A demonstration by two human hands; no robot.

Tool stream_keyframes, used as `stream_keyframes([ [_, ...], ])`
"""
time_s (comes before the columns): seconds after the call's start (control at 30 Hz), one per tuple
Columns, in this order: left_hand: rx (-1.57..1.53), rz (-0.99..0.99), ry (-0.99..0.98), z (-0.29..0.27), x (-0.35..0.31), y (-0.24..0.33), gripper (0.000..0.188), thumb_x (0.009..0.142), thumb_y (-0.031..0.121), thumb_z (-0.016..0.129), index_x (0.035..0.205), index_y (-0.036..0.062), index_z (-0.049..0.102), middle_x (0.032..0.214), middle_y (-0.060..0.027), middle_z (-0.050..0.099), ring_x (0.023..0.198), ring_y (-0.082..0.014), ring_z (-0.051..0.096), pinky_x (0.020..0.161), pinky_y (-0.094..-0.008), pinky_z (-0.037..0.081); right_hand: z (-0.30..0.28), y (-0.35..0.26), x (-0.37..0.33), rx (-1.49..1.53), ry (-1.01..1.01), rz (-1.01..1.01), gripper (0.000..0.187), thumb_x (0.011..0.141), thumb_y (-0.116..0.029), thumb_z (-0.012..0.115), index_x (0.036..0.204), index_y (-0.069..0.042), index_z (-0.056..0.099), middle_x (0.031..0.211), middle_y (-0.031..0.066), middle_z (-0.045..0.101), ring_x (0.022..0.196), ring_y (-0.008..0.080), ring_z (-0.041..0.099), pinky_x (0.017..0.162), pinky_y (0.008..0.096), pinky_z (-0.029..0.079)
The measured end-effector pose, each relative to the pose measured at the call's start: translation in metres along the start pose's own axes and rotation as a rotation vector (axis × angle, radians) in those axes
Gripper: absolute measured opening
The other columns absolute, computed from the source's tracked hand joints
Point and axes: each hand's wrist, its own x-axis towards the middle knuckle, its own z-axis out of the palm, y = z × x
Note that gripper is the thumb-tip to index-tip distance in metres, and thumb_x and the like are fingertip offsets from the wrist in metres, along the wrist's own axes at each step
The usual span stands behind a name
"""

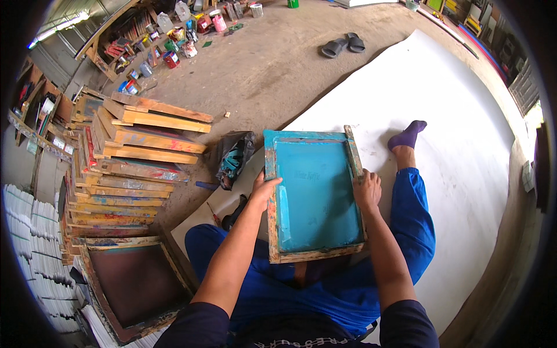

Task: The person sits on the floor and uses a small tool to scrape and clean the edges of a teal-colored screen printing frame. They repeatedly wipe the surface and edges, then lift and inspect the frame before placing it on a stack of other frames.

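Observation:
A wooden-framed screen printing frame [316,203] with teal mesh is held up over my lap, tilted toward me. Paint stains its wooden edges, and a lighter strip of tape runs down the mesh's left side. Along the left edge, my left hand [266,190] grips the wood, thumb lying over the front. My right hand [367,189] is closed round the opposite edge, fingers partly curled over it. Faint lettering shows on the upper mesh. My legs, in blue trousers, are folded and spread beneath the frame.
White sheeting [452,174] lies under me. To the left stand stacked wooden frames [127,185], a dark-meshed frame [136,284] and paper stacks [35,249]. A black plastic bag [237,156] sits beside the sheet. Farther off are black sandals [343,46] and paint cans [171,59].

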Motion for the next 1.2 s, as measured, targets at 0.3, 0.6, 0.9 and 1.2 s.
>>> stream_keyframes([
  [0.3,0.327,0.044,0.144,0.002,0.018,-0.02,0.067,0.078,0.003,0.079,0.14,0.0028,0.056,0.123,-0.0163,0.073,0.111,-0.0301,0.072,0.094,-0.0425,0.056,0.024,0.032,-0.005,0.322,-0.26,0.214,0.053,0.103,-0.047,0.06,0.138,-0.007,0.055,0.109,0.0306,0.072,0.108,0.0526,0.067,0.093,0.0582,0.052],
  [0.6,0.517,0.111,0.205,-0.005,0.038,-0.042,0.074,0.078,0.003,0.08,0.146,0.0038,0.051,0.126,-0.0177,0.07,0.112,-0.0321,0.07,0.094,-0.0445,0.056,0.027,0.033,-0.006,0.323,-0.267,0.212,0.049,0.103,-0.046,0.059,0.133,-0.008,0.054,0.108,0.0309,0.072,0.106,0.053,0.067,0.09,0.0589,0.052],
  [0.9,0.492,0.113,0.175,-0.007,0.037,-0.041,0.071,0.078,0.0,0.078,0.144,0.0018,0.051,0.121,-0.0175,0.07,0.106,-0.0303,0.071,0.09,-0.0446,0.058,0.018,0.026,-0.006,0.33,-0.275,0.211,0.052,0.103,-0.047,0.058,0.133,-0.005,0.054,0.111,0.0306,0.072,0.109,0.0528,0.067,0.093,0.0579,0.052],
  [1.2,0.455,0.106,0.185,-0.002,0.026,-0.028,0.066,0.075,0.002,0.078,0.138,0.0021,0.056,0.118,-0.0168,0.073,0.105,-0.0325,0.073,0.091,-0.0429,0.057,0.017,0.028,-0.007,0.369,-0.228,0.223,0.055,0.102,-0.047,0.061,0.134,-0.003,0.06,0.111,0.0297,0.073,0.11,0.05,0.068,0.094,0.0547,0.053],
])
